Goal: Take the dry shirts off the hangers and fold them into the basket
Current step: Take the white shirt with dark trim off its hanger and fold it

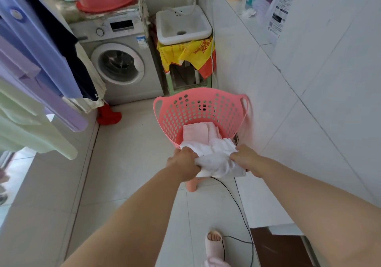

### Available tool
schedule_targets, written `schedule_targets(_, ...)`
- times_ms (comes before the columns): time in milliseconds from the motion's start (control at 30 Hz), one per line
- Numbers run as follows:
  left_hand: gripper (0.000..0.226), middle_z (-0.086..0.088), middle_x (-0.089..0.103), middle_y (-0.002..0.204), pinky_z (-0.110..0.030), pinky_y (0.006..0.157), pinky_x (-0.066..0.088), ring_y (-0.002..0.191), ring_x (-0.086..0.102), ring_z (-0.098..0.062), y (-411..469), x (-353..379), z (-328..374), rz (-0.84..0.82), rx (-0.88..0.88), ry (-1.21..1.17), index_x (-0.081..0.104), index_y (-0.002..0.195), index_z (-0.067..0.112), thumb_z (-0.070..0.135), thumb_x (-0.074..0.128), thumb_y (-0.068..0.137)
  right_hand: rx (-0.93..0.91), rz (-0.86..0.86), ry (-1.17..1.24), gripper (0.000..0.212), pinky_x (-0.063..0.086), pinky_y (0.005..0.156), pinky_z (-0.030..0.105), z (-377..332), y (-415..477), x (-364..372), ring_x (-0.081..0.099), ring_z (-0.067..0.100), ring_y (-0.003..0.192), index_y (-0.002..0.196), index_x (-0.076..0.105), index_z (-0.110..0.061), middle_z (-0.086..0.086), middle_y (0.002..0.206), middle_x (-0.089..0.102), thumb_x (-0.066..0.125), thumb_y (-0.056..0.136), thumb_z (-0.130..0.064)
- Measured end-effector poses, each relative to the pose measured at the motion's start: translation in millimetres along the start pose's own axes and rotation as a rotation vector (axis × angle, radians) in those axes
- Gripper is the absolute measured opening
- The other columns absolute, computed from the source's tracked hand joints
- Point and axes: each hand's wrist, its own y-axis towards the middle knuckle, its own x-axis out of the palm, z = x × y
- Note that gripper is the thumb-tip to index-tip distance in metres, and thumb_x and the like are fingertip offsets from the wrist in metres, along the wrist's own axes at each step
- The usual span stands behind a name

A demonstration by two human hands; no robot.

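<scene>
Both hands grip a white shirt [216, 159] at the near rim of the pink basket [175, 112]: left hand [184, 162] clenched on its left edge, right hand [246, 157] pinching its right edge. The bunched cloth hides the fingertips and the basket's front wall. A folded pink garment [195, 131] lies inside. Hanging shirts [31, 71] are cut off at left.
</scene>
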Motion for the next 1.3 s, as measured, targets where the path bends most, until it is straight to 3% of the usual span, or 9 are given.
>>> schedule_targets(133, 0.034, -0.012, 0.064, 0.118, -0.033, 0.089, 0.045, 0.111, 0.058, -0.031, 12, -25, 11, 0.023, -0.124, -0.232, 0.063, 0.117, 0.007, 0.023, 0.052, 0.089, -0.480, 0.514, -0.204, 0.014, 0.034, 0.061, 0.025, -28, -13, -10, 0.054, 0.015, 0.076, 0.089, 0.052, -0.020, -0.008, 0.082, 0.056, 0.058, 0.089, -0.032)
schedule_targets(233, 0.028, -0.014, 0.061, 0.100, -0.035, 0.077, 0.047, 0.097, 0.061, -0.032, 13, -57, 19, 0.046, -0.252, -0.676, 0.060, 0.109, 0.003, 0.018, 0.060, 0.086, -0.621, 0.313, -0.247, 0.014, 0.045, 0.064, 0.027, -57, -16, -13, 0.060, 0.016, 0.080, 0.098, 0.056, -0.022, -0.009, 0.084, 0.059, 0.059, 0.085, -0.026)
schedule_targets(400, 0.012, -0.003, 0.066, 0.075, -0.033, 0.077, 0.047, 0.069, 0.061, -0.018, 2, -116, 43, 0.086, -0.170, -1.061, 0.064, 0.082, 0.014, 0.024, 0.058, 0.086, -0.687, -0.010, -0.245, 0.084, 0.041, 0.100, 0.036, -109, -25, -18, 0.045, 0.021, 0.122, 0.143, 0.029, -0.023, 0.001, 0.138, 0.039, 0.075, 0.073, -0.023)
schedule_targets(533, 0.023, -0.008, 0.071, 0.101, -0.036, 0.089, 0.046, 0.095, 0.064, -0.019, -14, -168, 50, 0.085, -0.062, -0.974, 0.068, 0.100, 0.013, 0.029, 0.056, 0.090, -0.782, 0.059, -0.065, 0.073, 0.039, 0.086, 0.025, -151, -30, -36, 0.051, 0.017, 0.114, 0.138, 0.037, -0.018, -0.001, 0.126, 0.051, 0.075, 0.076, -0.013)
schedule_targets(700, 0.038, 0.000, 0.063, 0.095, -0.025, 0.078, 0.048, 0.085, 0.057, -0.013, -38, -227, 33, 0.448, 0.036, -0.635, 0.066, 0.101, 0.010, 0.033, 0.081, 0.074, -0.836, 0.052, 0.077, 0.065, 0.036, 0.092, 0.025, -209, -41, -55, 0.048, 0.017, 0.118, 0.143, 0.028, -0.012, 0.002, 0.128, 0.048, 0.062, 0.088, -0.009)
schedule_targets(833, 0.083, 0.005, 0.050, 0.119, -0.032, 0.095, 0.044, 0.111, 0.046, -0.014, -51, -269, 18, 0.758, 0.040, -0.418, 0.049, 0.125, 0.019, 0.045, 0.088, 0.057, -0.865, -0.068, 0.203, 0.075, 0.041, 0.101, 0.033, -249, -59, -58, 0.047, 0.022, 0.125, 0.147, 0.015, -0.013, 0.006, 0.137, 0.045, 0.061, 0.088, -0.004)
schedule_targets(1000, 0.036, -0.003, 0.064, 0.081, -0.034, 0.063, 0.043, 0.075, 0.059, -0.021, -68, -310, 6, 0.676, 0.145, -0.179, 0.065, 0.088, 0.011, 0.039, 0.080, 0.071, -0.926, -0.168, 0.283, 0.075, 0.048, 0.088, 0.027, -281, -82, -58, 0.055, 0.016, 0.109, 0.147, 0.019, -0.017, 0.002, 0.125, 0.051, 0.063, 0.087, -0.006)
schedule_targets(1100, 0.037, 0.007, 0.045, 0.060, -0.025, 0.051, 0.027, 0.055, 0.041, -0.009, -76, -332, -4, 0.836, 0.234, -0.241, 0.046, 0.063, 0.021, 0.033, 0.078, 0.076, -0.947, -0.237, 0.392, 0.063, 0.052, 0.087, 0.030, -287, -85, -62, 0.063, 0.014, 0.099, 0.130, 0.043, -0.017, 0.000, 0.111, 0.063, 0.077, 0.077, -0.014)
schedule_targets(1300, 0.036, -0.008, 0.056, 0.073, -0.029, 0.062, 0.035, 0.067, 0.050, -0.022, -90, -387, -34, 0.883, 0.290, -0.241, 0.059, 0.081, 0.003, 0.033, 0.077, 0.077, -0.837, -0.114, 0.021, 0.054, 0.050, 0.082, 0.028, -287, -65, -43, 0.061, 0.017, 0.101, 0.117, 0.061, -0.017, -0.005, 0.103, 0.066, 0.084, 0.068, -0.016)
